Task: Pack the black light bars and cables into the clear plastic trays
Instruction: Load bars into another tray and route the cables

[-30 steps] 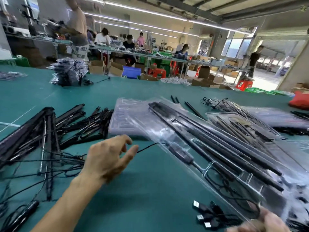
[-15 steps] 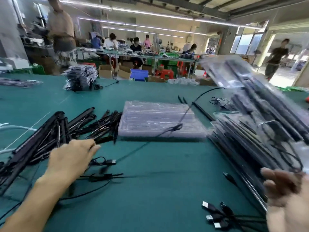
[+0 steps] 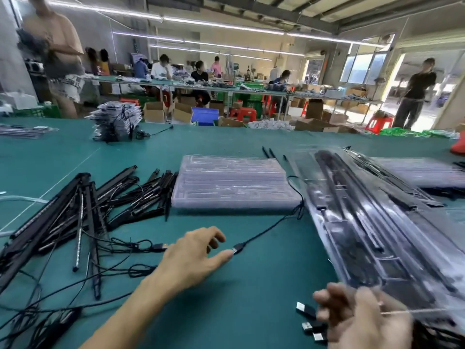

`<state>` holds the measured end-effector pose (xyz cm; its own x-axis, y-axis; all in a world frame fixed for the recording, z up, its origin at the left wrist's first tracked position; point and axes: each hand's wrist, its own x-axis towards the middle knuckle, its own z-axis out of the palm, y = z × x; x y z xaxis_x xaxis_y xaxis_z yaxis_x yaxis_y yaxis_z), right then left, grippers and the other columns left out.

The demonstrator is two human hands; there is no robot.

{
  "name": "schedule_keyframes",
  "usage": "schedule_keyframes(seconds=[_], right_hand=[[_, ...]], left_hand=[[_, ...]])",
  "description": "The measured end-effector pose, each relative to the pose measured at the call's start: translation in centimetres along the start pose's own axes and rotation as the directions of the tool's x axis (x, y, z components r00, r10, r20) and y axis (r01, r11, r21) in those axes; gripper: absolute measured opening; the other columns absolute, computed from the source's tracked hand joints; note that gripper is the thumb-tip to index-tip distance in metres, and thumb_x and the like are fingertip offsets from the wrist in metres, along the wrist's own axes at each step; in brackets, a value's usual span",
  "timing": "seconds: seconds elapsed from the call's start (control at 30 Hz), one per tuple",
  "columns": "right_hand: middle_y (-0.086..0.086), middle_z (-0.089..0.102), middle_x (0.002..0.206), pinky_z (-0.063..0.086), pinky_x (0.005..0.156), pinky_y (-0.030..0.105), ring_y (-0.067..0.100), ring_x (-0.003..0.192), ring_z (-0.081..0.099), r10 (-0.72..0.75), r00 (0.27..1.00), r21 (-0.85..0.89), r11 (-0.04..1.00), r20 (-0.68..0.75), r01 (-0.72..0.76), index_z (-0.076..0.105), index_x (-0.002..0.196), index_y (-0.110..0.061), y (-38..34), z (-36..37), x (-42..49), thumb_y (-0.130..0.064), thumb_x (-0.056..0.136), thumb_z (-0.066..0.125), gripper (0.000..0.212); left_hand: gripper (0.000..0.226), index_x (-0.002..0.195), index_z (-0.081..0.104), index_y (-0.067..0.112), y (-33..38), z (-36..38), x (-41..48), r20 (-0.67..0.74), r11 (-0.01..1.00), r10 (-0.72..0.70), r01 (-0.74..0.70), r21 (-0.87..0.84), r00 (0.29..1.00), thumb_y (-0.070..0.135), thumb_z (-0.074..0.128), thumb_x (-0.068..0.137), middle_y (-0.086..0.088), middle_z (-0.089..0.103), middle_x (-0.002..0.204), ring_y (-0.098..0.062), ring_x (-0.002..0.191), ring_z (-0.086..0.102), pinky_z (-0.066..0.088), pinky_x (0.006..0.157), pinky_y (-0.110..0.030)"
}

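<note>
Right hand (image 3: 357, 318), blurred: fingers curled round the near edge of a clear plastic tray (image 3: 364, 222) loaded with black bars, at the right of the green table mat (image 3: 251, 285). Left hand (image 3: 193, 258): fingers spread, holding nothing, thumb tip at a silver USB plug (image 3: 237, 248). Farther left, loose black light bars (image 3: 75, 215) heaped. Centre, stack of empty clear trays (image 3: 234, 187).

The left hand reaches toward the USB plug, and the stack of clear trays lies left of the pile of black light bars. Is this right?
Not quite. The head view shows the stack of clear trays right of the pile of black light bars. The left hand does reach toward the USB plug.
</note>
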<state>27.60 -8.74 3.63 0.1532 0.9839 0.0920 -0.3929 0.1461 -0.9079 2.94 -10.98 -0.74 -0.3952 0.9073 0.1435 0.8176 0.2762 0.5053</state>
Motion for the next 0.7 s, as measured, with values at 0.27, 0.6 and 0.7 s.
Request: schedule_keyframes(seconds=[0.27, 0.6, 0.7], right_hand=[[0.019, 0.058, 0.046, 0.037, 0.027, 0.023, 0.030, 0.032, 0.057, 0.196, 0.981, -0.046, 0.979, 0.004, -0.196, 0.060, 0.090, -0.003, 4.3, 0.1, -1.6, 0.007, 0.100, 0.030, 0.033], [0.036, 0.058, 0.056, 0.045, 0.031, 0.030, 0.038, 0.033, 0.055, 0.329, 0.943, -0.067, 0.943, 0.054, -0.326, 0.059, 0.090, 0.010, 5.9, -2.4, -1.1, -0.001, 0.101, 0.034, 0.029], [0.031, 0.063, 0.078, 0.047, 0.032, 0.029, 0.032, 0.045, 0.064, 0.352, 0.936, -0.003, 0.936, -0.017, -0.352, 0.053, 0.110, -0.004, 5.2, -1.6, -1.5, -0.010, 0.104, 0.038, 0.017]], left_hand=[[0.023, 0.096, 0.068, 0.030, 3.9, 3.3, 0.7, 0.080, 0.875, -0.028, 0.063, -0.481, 0.996, 0.051, 0.058, 0.093, 0.013, 0.073, 0.082, -0.002, 0.077, 0.066, 0.055, 0.074, -0.027], [0.039, 0.113, 0.057, 0.024, 7.3, 5.4, 2.5, 0.282, 0.505, -0.074, 0.280, -0.816, 0.957, 0.041, 0.075, 0.084, 0.008, 0.075, 0.077, -0.005, 0.067, 0.066, 0.048, 0.054, -0.021], [0.071, 0.119, 0.062, 0.021, 7.4, 6.3, 2.1, 0.243, 0.605, -0.002, 0.194, -0.772, 0.970, 0.060, 0.079, 0.062, 0.007, 0.075, 0.083, -0.003, 0.069, 0.066, 0.049, 0.056, -0.021]])
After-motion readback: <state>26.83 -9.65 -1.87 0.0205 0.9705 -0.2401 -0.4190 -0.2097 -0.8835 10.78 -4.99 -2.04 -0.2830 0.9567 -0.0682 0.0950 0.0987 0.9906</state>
